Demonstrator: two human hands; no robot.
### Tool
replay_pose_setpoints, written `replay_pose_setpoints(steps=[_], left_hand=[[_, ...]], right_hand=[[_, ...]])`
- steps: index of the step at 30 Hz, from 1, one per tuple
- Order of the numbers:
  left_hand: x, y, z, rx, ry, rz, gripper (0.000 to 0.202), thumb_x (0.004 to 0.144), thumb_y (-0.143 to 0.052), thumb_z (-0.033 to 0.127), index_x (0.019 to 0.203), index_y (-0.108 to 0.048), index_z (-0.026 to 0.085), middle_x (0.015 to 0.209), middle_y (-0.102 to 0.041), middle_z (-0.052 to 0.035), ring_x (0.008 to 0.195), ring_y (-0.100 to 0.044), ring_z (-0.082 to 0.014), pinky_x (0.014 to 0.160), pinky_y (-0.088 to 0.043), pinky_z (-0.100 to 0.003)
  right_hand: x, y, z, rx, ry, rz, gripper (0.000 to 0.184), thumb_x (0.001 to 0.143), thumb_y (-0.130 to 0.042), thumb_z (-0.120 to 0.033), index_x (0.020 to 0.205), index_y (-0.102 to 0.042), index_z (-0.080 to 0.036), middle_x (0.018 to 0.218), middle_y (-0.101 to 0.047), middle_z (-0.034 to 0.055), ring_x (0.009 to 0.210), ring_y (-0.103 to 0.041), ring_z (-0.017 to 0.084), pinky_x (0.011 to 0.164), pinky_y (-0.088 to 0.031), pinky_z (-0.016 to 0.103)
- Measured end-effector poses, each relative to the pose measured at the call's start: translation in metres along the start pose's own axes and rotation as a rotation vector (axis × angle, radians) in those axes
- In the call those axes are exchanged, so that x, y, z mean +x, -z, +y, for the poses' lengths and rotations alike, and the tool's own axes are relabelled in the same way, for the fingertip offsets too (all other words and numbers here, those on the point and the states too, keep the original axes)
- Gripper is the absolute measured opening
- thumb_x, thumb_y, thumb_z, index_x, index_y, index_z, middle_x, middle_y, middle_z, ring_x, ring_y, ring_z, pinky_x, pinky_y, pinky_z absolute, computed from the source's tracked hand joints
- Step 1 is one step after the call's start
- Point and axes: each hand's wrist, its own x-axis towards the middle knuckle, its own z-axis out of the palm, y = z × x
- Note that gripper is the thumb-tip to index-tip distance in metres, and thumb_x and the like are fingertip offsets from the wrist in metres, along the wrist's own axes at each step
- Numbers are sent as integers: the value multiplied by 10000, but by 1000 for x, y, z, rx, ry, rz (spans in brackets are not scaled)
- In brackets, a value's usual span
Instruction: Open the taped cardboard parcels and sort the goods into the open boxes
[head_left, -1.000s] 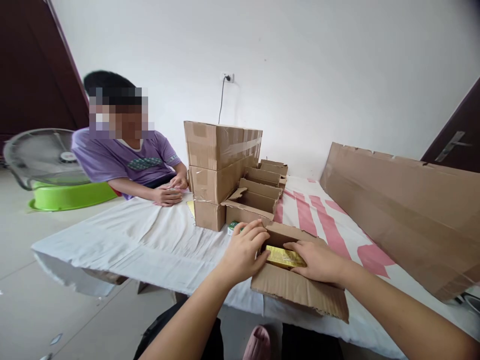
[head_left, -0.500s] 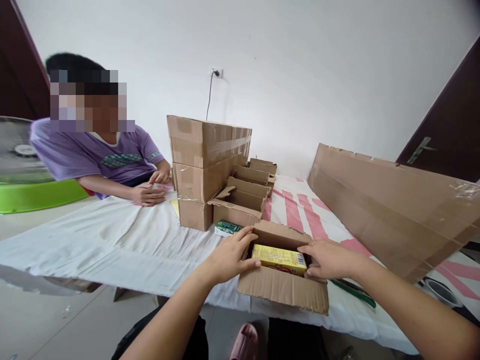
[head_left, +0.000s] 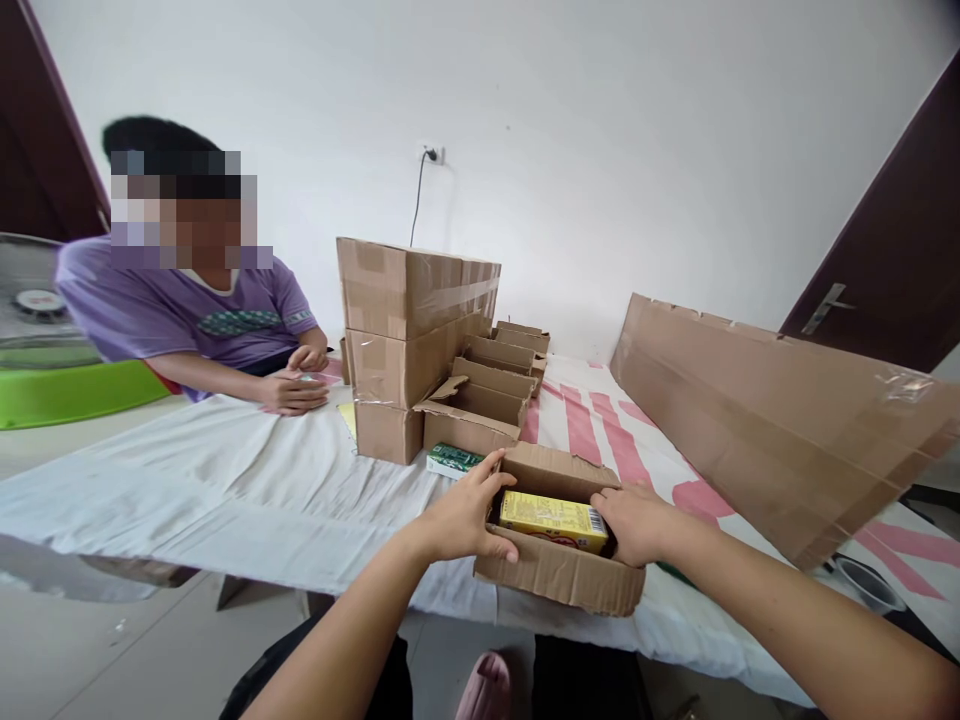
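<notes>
Cloth [head_left: 300, 490] underlies carton [head_left: 559, 582]; white wall [head_left: 600, 150] behind.

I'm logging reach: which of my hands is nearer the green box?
Left. The left hand is beside the green box; the right hand is farther, at the right end of the front carton.

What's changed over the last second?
The right hand slid across the yellow box to its right end, uncovering its barcode; the left hand drew its thumb back from the box onto the near side of the open carton. The box stays inside; the stacked cartons haven't moved.
</notes>
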Motion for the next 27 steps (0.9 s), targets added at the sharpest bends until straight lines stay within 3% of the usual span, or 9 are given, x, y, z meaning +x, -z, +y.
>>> replay_pose_setpoints(steps=[7, 10, 13, 16, 19, 23, 27], left_hand=[[-1, -4, -1, 19, -6, 28, 775, 541, -788, 696, 1098, -574, 202, 1585, -194, -203, 1440, -255, -417, 1111, -343, -534], [-2, -2, 0, 31, -24, 48, 726, 522, -809, 679, 1025, -572, 212, 1571, -240, -185, 1418, -289, -415, 1090, -361, -542], [-4, 4, 1, 55, -6, 77, 690, 496, -829, 662, 940, -569, 202, 1562, -257, -187, 1392, -310, -426, 1068, -375, -552], [-6, 9, 2, 70, 8, 89, 668, 489, -835, 656, 884, -562, 193, 1553, -266, -195, 1373, -325, -428, 1061, -376, -554], [-6, 8, 3, 77, -5, 82, 643, 513, -830, 645, 894, -569, 197, 1541, -289, -184, 1349, -348, -420, 1047, -385, -558], [-4, 0, 10, 97, -63, 89, 604, 537, -828, 627, 907, -586, 215, 1529, -324, -146, 1302, -394, -402, 1030, -398, -566], [-1, -6, 15, 107, -62, 82, 597, 581, -812, 616, 960, -589, 212, 1532, -321, -157, 1316, -384, -397, 1045, -392, -564]], right_hand=[[11, -8, -12, -57, -121, 6, 572, 555, -717, -62, 1114, -627, -143, 1156, -613, 196, 1069, -559, 432, 841, -434, 570], [12, -7, -14, -44, -133, 70, 488, 613, -726, -128, 1093, -637, -139, 1136, -623, 195, 1063, -554, 426, 887, -384, 603], [7, -4, -11, 13, -143, 150, 450, 693, -683, -229, 1129, -619, -141, 1159, -623, 172, 1085, -538, 394, 909, -387, 543], [3, -3, -4, 90, -143, 192, 542, 763, -571, -219, 1299, -524, -156, 1253, -593, 136, 1163, -509, 323, 934, -401, 415], [4, -6, 1, 142, -131, 151, 614, 786, -525, -209, 1394, -449, -164, 1317, -575, 112, 1202, -502, 269, 960, -395, 335], [11, -12, 2, 128, -160, 6, 451, 754, -579, -241, 1185, -638, -118, 1175, -647, 153, 1098, -564, 321, 912, -431, 373], [17, -13, 2, 58, -205, -72, 513, 681, -672, -252, 1160, -663, -67, 1178, -610, 203, 1086, -549, 385, 887, -440, 431]])
